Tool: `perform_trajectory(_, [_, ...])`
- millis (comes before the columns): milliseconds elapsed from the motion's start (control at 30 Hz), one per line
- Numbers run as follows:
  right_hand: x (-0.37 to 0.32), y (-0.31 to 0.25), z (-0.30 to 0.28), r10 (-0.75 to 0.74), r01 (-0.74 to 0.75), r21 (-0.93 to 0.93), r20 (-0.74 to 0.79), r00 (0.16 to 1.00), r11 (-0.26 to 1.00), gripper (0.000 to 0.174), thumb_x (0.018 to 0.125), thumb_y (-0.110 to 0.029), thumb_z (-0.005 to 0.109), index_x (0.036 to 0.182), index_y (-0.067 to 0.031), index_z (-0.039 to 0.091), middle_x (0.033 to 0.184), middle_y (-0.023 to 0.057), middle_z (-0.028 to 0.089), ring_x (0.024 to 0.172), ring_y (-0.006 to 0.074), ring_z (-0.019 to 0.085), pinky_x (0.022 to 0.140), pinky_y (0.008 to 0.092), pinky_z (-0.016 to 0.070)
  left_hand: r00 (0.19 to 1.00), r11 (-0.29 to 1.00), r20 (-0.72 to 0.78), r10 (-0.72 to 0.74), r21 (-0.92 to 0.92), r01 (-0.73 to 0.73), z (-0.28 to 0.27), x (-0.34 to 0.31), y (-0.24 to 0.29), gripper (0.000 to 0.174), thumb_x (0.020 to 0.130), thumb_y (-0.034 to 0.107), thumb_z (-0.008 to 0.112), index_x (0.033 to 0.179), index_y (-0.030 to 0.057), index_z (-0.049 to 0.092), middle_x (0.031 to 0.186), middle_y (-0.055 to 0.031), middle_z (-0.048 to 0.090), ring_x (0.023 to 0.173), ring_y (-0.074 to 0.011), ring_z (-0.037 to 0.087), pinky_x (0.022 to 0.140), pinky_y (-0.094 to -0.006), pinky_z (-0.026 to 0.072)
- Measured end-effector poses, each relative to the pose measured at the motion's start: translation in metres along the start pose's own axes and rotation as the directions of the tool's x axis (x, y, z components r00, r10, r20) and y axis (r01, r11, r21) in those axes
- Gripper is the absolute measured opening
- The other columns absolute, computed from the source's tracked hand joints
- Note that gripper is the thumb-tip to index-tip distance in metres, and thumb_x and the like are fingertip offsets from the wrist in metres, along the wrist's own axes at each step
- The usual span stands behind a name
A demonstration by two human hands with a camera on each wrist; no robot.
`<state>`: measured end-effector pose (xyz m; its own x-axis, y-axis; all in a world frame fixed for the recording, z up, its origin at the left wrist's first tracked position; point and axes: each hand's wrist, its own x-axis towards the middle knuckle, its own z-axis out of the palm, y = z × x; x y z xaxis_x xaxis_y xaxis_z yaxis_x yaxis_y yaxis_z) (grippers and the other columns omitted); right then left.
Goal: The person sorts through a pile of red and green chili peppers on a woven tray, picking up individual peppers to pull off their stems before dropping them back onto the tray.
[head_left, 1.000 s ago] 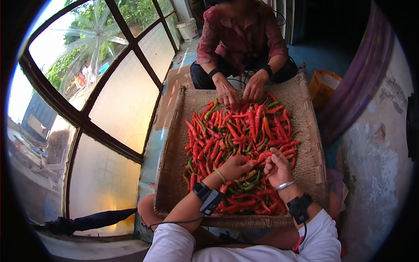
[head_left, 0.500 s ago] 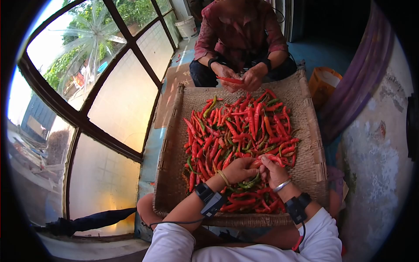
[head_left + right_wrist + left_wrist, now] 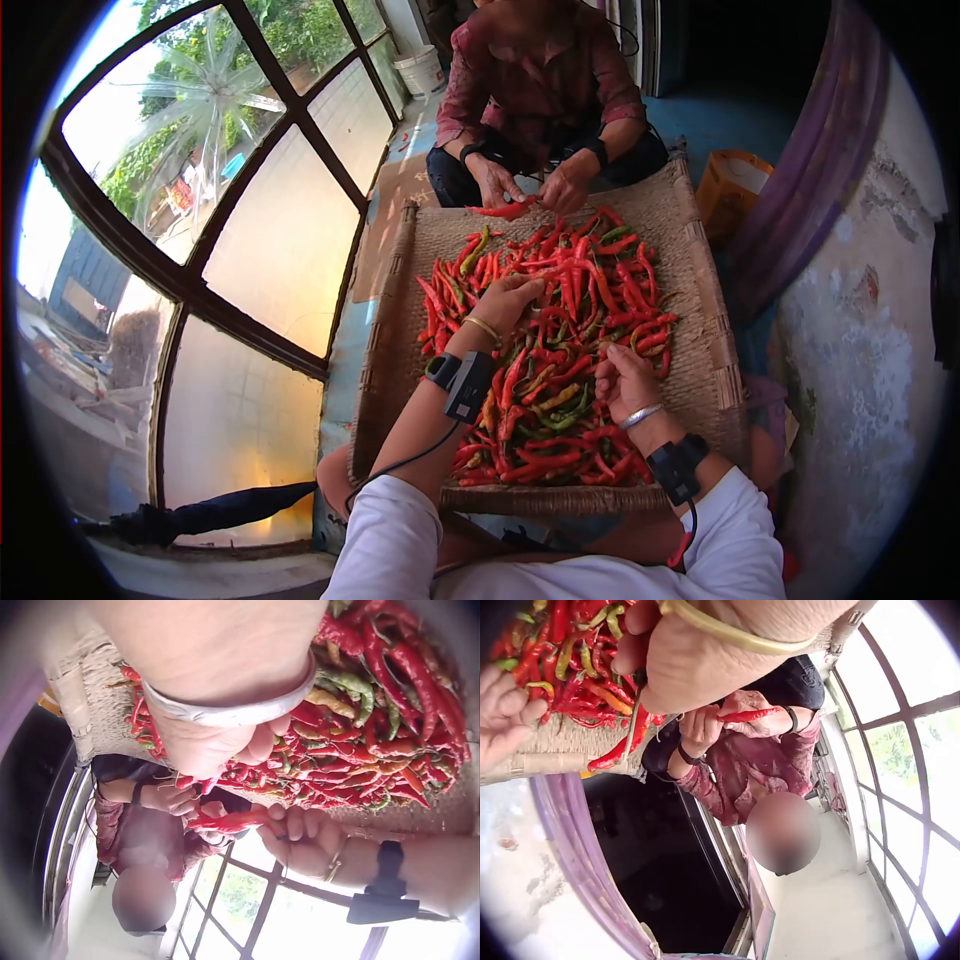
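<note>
My left hand (image 3: 508, 302) reaches over the far-middle part of a heap of chili peppers (image 3: 545, 458). In the right wrist view its thumb and fingers pinch a red chili pepper (image 3: 234, 821) by one end. My right hand (image 3: 628, 384) hovers above the right side of the heap, apart from the left, its fingers curled in and the thumb on top. Nothing shows in its grasp. Most peppers are red, with some green and yellowish ones among them. They lie on a woven tray (image 3: 700, 300). My left palm hides part of the heap in the left wrist view.
Opposite me sits a person in a red patterned shirt (image 3: 545, 95), holding a red chili pepper (image 3: 508, 210) over the tray's far edge. Framed windows (image 3: 270, 250) run along the left. A yellow container (image 3: 735, 190) and purple curtain (image 3: 815, 180) stand right. A dark folded umbrella (image 3: 220, 508) lies lower left.
My hands were together on a red chili pepper half a second ago. Now the left has moved away, up and left, with a pepper. The other person has lowered a pepper toward the tray.
</note>
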<state>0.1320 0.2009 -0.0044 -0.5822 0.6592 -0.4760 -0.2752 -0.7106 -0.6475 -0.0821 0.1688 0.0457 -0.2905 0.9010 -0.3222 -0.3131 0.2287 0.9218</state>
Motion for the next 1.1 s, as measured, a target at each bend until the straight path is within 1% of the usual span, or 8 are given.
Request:
perform_trajectory(67, [-0.001,-0.003,0.001,-0.007,0.007,-0.012,0.0,1.0,1.0,0.02,0.081,-0.022,0.053,0.095,-0.0077,0.051,0.058,0.0008,0.05,0.044,0.0094,0.044,0.04,0.0218,0.0376,0.99,0.986,-0.011,0.142,-0.085,-0.143,0.002,0.021,-0.009,0.033,0.081,0.02,0.054,0.106,-0.0006,0.047,0.078,-0.006,0.056,0.063,-0.0084,0.053,0.052,-0.0203,0.0422])
perform_trajectory(133, [-0.002,-0.005,0.002,-0.014,0.014,-0.016,-0.004,1.0,1.0,0.02,0.081,-0.022,0.053,0.094,-0.0076,0.052,0.057,0.0008,0.05,0.044,0.0092,0.044,0.04,0.0218,0.0373,0.852,0.883,-0.233,0.469,0.106,-0.457,0.003,0.039,-0.021,0.044,0.081,0.021,0.054,0.117,-0.0003,0.039,0.093,-0.0095,0.054,0.076,-0.0138,0.055,0.061,-0.0237,0.0447])
perform_trajectory(200, [-0.001,-0.006,0.001,-0.009,0.01,-0.062,0.007,1.0,0.998,0.019,0.081,-0.022,0.053,0.093,-0.0073,0.052,0.058,0.0009,0.051,0.044,0.0083,0.044,0.04,0.0215,0.037,0.798,0.779,-0.166,0.579,0.402,-0.481,-0.002,0.031,-0.045,0.048,0.078,0.02,0.057,0.117,0.0004,0.037,0.103,-0.014,0.05,0.086,-0.023,0.053,0.071,-0.0306,0.0448])
perform_trajectory(267, [0.0,-0.004,-0.002,-0.009,0.011,-0.072,0.025,1.0,0.997,0.018,0.081,-0.021,0.053,0.092,-0.007,0.052,0.058,0.0009,0.051,0.044,0.0079,0.044,0.039,0.0211,0.0365,0.891,0.175,0.213,0.4,0.937,-0.302,-0.015,0.022,-0.073,0.055,0.073,0.021,0.06,0.118,0.0025,0.036,0.106,-0.0169,0.048,0.088,-0.0308,0.052,0.076,-0.0353,0.0432])
perform_trajectory(367, [0.0,0.002,0.001,0.013,-0.005,-0.123,0.065,0.998,0.992,0.016,0.081,-0.02,0.053,0.089,-0.0064,0.053,0.057,0.0007,0.051,0.043,0.0072,0.044,0.038,0.0204,0.0356,0.781,-0.117,0.315,0.54,0.947,-0.3,0.001,-0.008,-0.093,0.054,0.069,0.022,0.06,0.115,0.004,0.039,0.101,-0.0173,0.05,0.092,-0.0338,0.05,0.081,-0.038,0.0404])
perform_trajectory(567, [0.006,0.011,-0.005,-0.004,0.026,-0.242,0.091,0.996,0.97,0.012,0.081,-0.017,0.051,0.087,-0.0069,0.052,0.056,0.0003,0.051,0.042,0.0072,0.044,0.036,0.0201,0.0351,0.906,0.308,0.084,0.414,0.924,-0.226,-0.004,-0.015,-0.097,0.046,0.07,0.024,0.059,0.11,0.0076,0.043,0.094,-0.0141,0.052,0.086,-0.031,0.053,0.071,-0.0383,0.0444])
perform_trajectory(800, [0.01,0.012,-0.012,0.006,0.018,-0.308,0.076,0.997,0.951,0.014,0.082,-0.018,0.05,0.089,-0.0064,0.052,0.058,0.0004,0.051,0.041,0.0064,0.044,0.035,0.0196,0.0354,0.931,0.169,0.077,0.356,0.975,-0.145,0.019,-0.027,-0.078,0.033,0.073,0.023,0.056,0.1,0.0067,0.047,0.09,-0.0148,0.055,0.079,-0.0316,0.055,0.064,-0.0392,0.0451])
perform_trajectory(1100, [-0.001,0.008,-0.001,0.092,-0.045,-0.216,0.213,0.973,0.975,0.019,0.083,-0.027,0.048,0.084,-0.0081,0.051,0.063,0.0029,0.055,0.052,0.0128,0.051,0.046,0.0256,0.0412,0.795,0.301,0.316,0.518,0.802,-0.516,0.035,-0.077,-0.059,0.03,0.076,0.012,0.053,0.105,0.0054,0.052,0.087,-0.0141,0.058,0.075,-0.0298,0.057,0.062,-0.0352,0.047])
